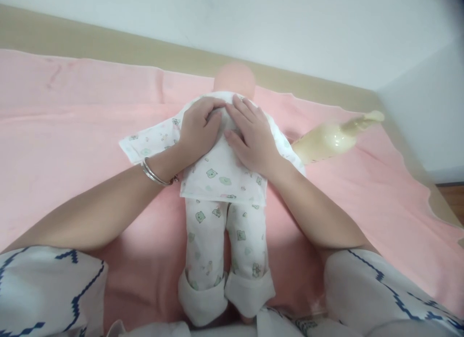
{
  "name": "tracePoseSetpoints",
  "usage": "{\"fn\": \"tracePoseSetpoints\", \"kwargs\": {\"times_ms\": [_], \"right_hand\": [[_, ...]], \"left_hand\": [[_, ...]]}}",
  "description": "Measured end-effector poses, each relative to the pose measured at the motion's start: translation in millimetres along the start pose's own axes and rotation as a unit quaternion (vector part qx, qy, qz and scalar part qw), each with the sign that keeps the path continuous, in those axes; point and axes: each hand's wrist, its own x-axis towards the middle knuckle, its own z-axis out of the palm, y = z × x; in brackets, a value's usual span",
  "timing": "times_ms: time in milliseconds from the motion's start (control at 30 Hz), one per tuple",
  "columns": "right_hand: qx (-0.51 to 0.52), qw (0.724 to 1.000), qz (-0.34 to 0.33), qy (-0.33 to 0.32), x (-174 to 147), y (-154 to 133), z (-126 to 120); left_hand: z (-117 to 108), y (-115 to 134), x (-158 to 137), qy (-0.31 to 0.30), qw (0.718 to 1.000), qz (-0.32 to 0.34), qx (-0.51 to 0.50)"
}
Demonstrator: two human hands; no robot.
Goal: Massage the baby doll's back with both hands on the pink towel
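Observation:
A baby doll (224,182) in a white printed top and trousers with rolled cuffs lies on a pink cloth (145,250). Its smooth pink head (235,80) points away from me; no facial features show, and its back appears to be up. My left hand (202,126) rests flat on the upper left of the back, a silver bangle at the wrist. On the upper right, my right hand (252,134) also lies flat, fingers stretched out. The fingertips of both hands nearly meet below the neck. Neither hand holds anything.
To the doll's right lies a glossy pale yellow bottle (326,141), its narrow end pointing right; its near end is hidden by the doll's sleeve. A tan surface edge (108,39) runs behind the cloth, against a white wall (290,32).

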Motion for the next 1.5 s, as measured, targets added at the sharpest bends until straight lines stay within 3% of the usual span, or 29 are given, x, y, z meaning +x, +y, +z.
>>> {"fn": "tracePoseSetpoints", "kwargs": {"times_ms": [267,533,1000,1267,1500], "right_hand": [[-0.031,0.999,0.017,-0.003,-8,-11,0],[-0.034,0.999,-0.006,0.000,-23,-34,2],[-0.003,1.000,-0.015,-0.011,1,2,-2],[-0.026,0.999,0.047,-0.001,-10,-16,2],[-0.022,0.999,0.029,0.008,-19,-26,5]], "left_hand": [[1,-6,-1,0.008,1.000,0.009,-0.012],[-2,-3,-3,0.008,1.000,0.003,-0.019],[0,-7,-1,-0.003,1.000,0.003,-0.018],[1,-8,-1,0.002,1.000,0.009,-0.020],[2,-8,-1,0.011,1.000,0.007,-0.023]]}}
